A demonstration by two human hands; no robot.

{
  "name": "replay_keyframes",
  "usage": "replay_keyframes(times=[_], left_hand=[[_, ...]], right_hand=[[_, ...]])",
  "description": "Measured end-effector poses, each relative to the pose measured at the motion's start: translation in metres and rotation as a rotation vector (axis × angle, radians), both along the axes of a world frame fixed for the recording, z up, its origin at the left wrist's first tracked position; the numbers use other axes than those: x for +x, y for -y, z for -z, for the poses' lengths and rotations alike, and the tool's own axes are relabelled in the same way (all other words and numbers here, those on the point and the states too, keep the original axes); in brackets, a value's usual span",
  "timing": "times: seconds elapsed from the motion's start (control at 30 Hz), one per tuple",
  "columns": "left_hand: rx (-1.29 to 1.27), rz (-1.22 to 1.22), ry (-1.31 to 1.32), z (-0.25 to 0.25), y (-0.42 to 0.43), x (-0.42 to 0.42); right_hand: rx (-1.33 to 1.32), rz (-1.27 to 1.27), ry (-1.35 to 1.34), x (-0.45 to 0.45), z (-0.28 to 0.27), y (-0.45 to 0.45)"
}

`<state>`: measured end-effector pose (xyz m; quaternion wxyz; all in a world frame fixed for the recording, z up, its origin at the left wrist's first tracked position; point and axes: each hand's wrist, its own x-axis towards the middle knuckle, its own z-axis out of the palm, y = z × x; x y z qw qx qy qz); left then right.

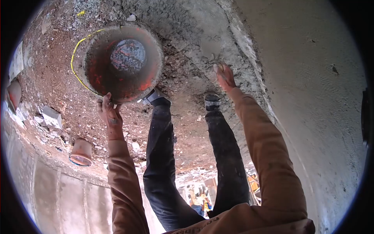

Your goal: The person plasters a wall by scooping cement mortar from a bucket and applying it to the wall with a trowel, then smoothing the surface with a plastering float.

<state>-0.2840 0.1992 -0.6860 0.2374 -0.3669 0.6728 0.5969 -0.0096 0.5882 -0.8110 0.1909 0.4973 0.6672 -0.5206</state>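
A large round bucket (93, 74), its inside smeared with grey mortar over red, tilts its open mouth toward me at the upper left. Wet grey mortar (127, 55) covers part of its bottom. My left hand (110, 111) is closed on the near rim, fingertips over the edge. A yellow cord-like handle (72, 62) loops around the bucket's left side. To the right, my right hand (224, 77) is wrapped around the handle of a trowel (210, 48). Its grey blade lies over the mortar-covered ground and is hard to separate from it.
A plastered wall (311, 85) rises along the right side. Rubble and a broken block (52, 117) lie at the left, near a smaller bucket (81, 151). My shoes (212, 100) stand between bucket and wall. A distant person (198, 201) shows between my legs.
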Motion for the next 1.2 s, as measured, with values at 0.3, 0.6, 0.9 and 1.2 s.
replay_keyframes(times=[0.3,0.6,0.9,1.2], left_hand=[[-0.145,-0.037,-0.011,-0.053,-0.036,0.020],[-0.039,-0.237,-0.039,-0.083,-0.058,0.084],[0.120,-0.085,-0.200,-0.058,-0.098,0.093],[0.072,-0.263,-0.083,-0.060,-0.063,0.054]], right_hand=[[-0.053,0.066,0.047,-0.101,-0.016,-0.030],[0.301,-0.100,-0.149,-0.099,-0.040,-0.037],[0.582,-0.382,-0.090,-0.122,-0.230,0.012],[-0.238,0.091,0.157,-0.109,-0.041,-0.057]])
